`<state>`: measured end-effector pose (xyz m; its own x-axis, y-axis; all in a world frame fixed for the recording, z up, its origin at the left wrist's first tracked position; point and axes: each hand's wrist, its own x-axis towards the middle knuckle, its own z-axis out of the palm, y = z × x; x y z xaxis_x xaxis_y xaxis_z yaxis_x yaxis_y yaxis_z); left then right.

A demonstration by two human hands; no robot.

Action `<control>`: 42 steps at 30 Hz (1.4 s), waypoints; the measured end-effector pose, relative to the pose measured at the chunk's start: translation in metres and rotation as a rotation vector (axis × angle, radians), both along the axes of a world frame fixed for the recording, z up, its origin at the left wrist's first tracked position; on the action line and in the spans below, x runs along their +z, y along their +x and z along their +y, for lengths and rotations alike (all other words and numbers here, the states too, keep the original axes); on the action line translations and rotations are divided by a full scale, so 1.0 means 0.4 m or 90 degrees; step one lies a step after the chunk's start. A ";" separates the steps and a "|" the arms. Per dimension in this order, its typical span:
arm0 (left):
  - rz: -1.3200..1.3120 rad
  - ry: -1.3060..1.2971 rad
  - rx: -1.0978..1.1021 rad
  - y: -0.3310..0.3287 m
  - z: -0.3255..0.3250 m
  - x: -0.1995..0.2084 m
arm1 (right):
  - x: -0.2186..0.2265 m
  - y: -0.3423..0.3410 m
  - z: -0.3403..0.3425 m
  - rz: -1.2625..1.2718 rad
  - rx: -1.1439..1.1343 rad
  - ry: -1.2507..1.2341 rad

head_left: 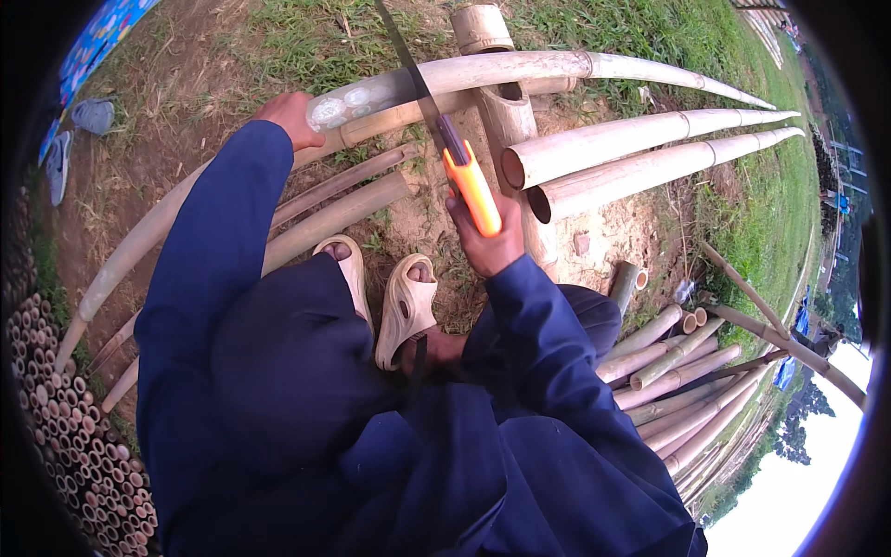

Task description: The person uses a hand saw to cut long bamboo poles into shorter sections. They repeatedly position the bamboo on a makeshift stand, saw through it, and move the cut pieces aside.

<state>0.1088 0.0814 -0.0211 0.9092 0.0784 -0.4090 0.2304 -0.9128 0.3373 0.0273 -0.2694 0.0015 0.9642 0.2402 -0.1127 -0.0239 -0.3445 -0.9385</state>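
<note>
My right hand (494,243) is wrapped around the orange handle of a handsaw (477,195). The dark blade runs up and away from me, lying across a thick pale bamboo pole (520,67). At that pole's left end, my left hand (290,119) is closed around the bamboo; some of its fingers are hidden. Just under the thick pole, a longer bamboo pole (176,204) stretches toward the lower left. An upright-looking bamboo support (509,116) passes beneath the poles near the blade.
Two cut bamboo poles (603,148) lie side by side at the right. More bamboo lengths (677,371) are heaped at lower right, and a stack of bamboo ends (83,436) stands at lower left. My sandals (406,311) are on bare soil. Loose shoes (61,167) lie far left.
</note>
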 end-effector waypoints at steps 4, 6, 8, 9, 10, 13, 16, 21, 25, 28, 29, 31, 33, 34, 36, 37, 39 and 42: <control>-0.004 -0.014 -0.030 -0.016 0.033 -0.009 | -0.007 -0.022 0.002 0.037 0.021 0.021; -0.005 0.012 -0.010 -0.019 0.036 -0.003 | 0.042 -0.186 -0.103 0.051 -0.006 0.006; 0.001 0.034 0.011 -0.033 0.025 -0.002 | 0.132 -0.324 -0.192 0.070 -0.008 -0.049; -0.006 0.040 0.014 -0.032 0.011 0.005 | 0.146 -0.352 -0.206 0.054 0.022 -0.071; -0.012 0.047 0.019 -0.034 0.008 0.003 | 0.145 -0.362 -0.212 0.040 0.053 -0.092; 0.019 0.022 0.010 -0.018 0.015 -0.008 | 0.041 -0.172 -0.105 0.042 0.012 -0.035; -0.020 0.056 0.016 -0.001 -0.003 -0.017 | -0.013 0.080 0.047 -0.015 0.035 -0.025; -0.019 0.038 -0.005 -0.019 0.035 0.001 | -0.016 -0.137 -0.094 0.071 0.020 0.024; -0.013 0.054 0.011 -0.033 0.019 -0.009 | 0.109 -0.352 -0.225 0.025 0.053 -0.065; 0.000 0.049 0.011 -0.015 0.012 -0.008 | 0.036 -0.176 -0.120 0.056 0.021 -0.042; 0.007 0.044 0.006 -0.017 0.005 -0.007 | 0.017 -0.079 -0.065 0.072 0.018 -0.046; 0.001 0.031 -0.003 0.003 -0.002 -0.006 | -0.009 0.088 0.042 -0.013 0.039 -0.015; -0.010 0.032 -0.004 -0.013 0.006 -0.003 | -0.009 0.078 0.054 0.007 0.058 -0.001; -0.027 0.031 -0.012 -0.023 0.000 -0.006 | -0.041 0.051 0.027 -0.008 0.048 0.010; -0.034 0.052 0.004 -0.027 0.032 -0.001 | 0.002 -0.102 -0.058 0.052 0.033 -0.019; -0.011 0.056 0.007 -0.031 0.026 0.001 | 0.029 -0.191 -0.116 0.067 0.020 -0.039; 0.006 0.059 0.014 -0.033 0.012 0.006 | 0.084 -0.288 -0.183 0.056 0.033 -0.051; -0.005 0.055 0.016 -0.036 0.015 -0.018 | 0.123 -0.267 -0.174 0.042 0.063 -0.087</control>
<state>0.0942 0.0872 -0.0282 0.9097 0.1357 -0.3925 0.2513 -0.9324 0.2599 -0.0795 -0.3390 0.0508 0.9259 0.3116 -0.2137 -0.0443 -0.4721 -0.8804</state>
